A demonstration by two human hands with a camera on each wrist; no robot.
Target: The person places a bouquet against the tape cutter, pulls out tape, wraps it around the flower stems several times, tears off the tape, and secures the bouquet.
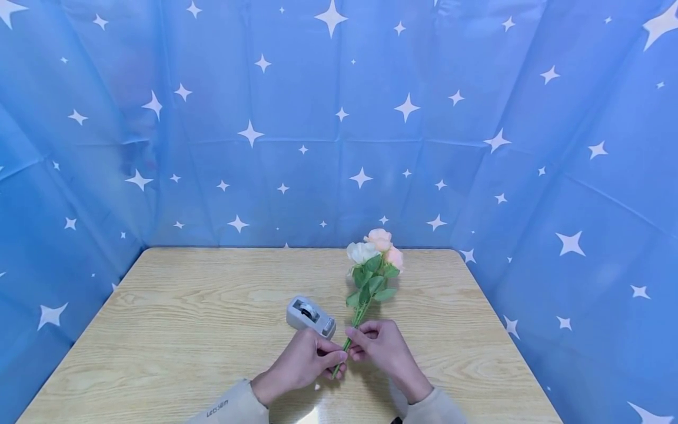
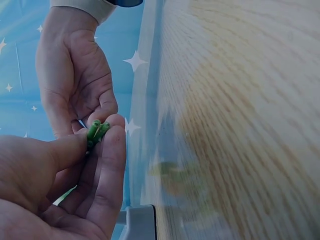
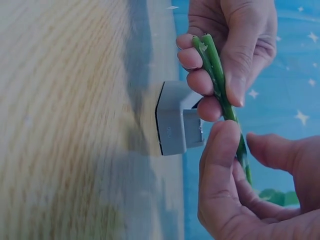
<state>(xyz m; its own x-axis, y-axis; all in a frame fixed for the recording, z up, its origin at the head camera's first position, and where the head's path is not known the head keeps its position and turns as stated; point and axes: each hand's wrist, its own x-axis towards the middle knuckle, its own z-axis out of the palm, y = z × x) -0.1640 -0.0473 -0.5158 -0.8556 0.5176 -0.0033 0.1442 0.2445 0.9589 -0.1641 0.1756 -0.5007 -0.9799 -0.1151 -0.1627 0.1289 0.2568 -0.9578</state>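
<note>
A small bunch of roses [image 1: 375,277], one white and the others pale pink, slants over the table with its blooms away from me. My left hand [image 1: 302,362] pinches the green stems [image 3: 216,75] close to their cut ends, between thumb and fingers. Just above it, my right hand [image 1: 386,350] holds the same stems in curled fingers; its thumb looks slightly off them in the right wrist view. Shiny clear patches show on the stems there. A grey tape dispenser [image 1: 311,317] stands beside the left hand, with a roll inside.
The wood-grain table [image 1: 175,318] has its far edge against a blue curtain [image 1: 296,159] with white stars, which also hangs at both sides. A tiny white scrap [image 1: 317,387] lies near the left wrist.
</note>
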